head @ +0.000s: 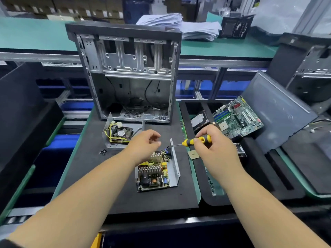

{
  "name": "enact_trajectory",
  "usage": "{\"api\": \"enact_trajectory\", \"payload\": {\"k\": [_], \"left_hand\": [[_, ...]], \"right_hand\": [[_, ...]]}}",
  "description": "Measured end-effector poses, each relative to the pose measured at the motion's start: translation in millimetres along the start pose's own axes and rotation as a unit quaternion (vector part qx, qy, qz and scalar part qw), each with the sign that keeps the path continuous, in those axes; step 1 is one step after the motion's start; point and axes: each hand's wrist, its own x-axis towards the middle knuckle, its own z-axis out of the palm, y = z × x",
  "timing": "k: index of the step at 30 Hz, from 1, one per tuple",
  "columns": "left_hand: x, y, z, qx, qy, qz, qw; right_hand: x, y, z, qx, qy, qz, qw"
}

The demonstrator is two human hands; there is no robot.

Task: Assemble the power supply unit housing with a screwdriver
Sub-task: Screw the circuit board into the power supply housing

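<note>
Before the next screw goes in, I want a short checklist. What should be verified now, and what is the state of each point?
1. Screwdriver held: ok, the right hand grips its yellow and black handle.
2. Tip at the metal side wall of the power supply base: ok, it points at the wall's upper end.
3. Screw on the tip: cannot tell, too small.
4. Left hand steadies the base: not ok, it hovers above the circuit board with fingers loosely curled.
5. Spare screws: ok, a small pile lies on the black mat.
6. Cover with fan: not ok, it lies apart, near the computer case.
</note>
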Motion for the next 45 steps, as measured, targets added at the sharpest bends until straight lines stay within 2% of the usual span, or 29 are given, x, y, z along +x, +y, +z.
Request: {"api": "enact_trajectory", "payload": {"k": [2,5,7,9,12,14,23,26,33,45], "left_hand": [[21.3,-8.3,5.8,0.123,-0.033,0.046,0.991],[53.1,-17.3,14.4,0.316,-0.081,0.103,0.94],[69.3,-20.2,21.7,0.387,-0.11,0.106,0.909],[81.6,-22.4,30.0,0.406,-0.154,0.084,0.897],[91.5,-22.2,38.2,0.341,-0.228,0.019,0.912],[95.6,-22.9,40.6,0.301,-0.241,0.012,0.923],[96.8,-30.3,44.3,0.202,-0.225,-0.013,0.953],[97.5,-30.9,41.8,0.167,-0.241,-0.024,0.956],[94.1,-35.5,41.6,0.093,-0.22,-0.066,0.969],[95.1,-40.7,44.9,0.079,-0.164,-0.055,0.982]], "right_hand": [[5.2,-0.8,6.6,-0.052,-0.011,-0.004,0.999],[13.5,-2.0,16.1,-0.115,-0.033,-0.013,0.993],[18.9,-2.1,21.9,-0.148,-0.052,-0.021,0.987],[23.8,-1.6,27.4,-0.174,-0.071,-0.028,0.982],[28.9,0.1,34.2,-0.2,-0.087,-0.035,0.975],[33.0,2.0,38.6,-0.211,-0.097,-0.036,0.972],[46.9,4.6,50.4,-0.248,-0.123,-0.042,0.96],[49.4,4.9,52.6,-0.258,-0.129,-0.05,0.956],[53.8,5.6,58.9,-0.283,-0.143,-0.076,0.945],[56.0,9.9,67.9,-0.311,-0.157,-0.089,0.933]]}}
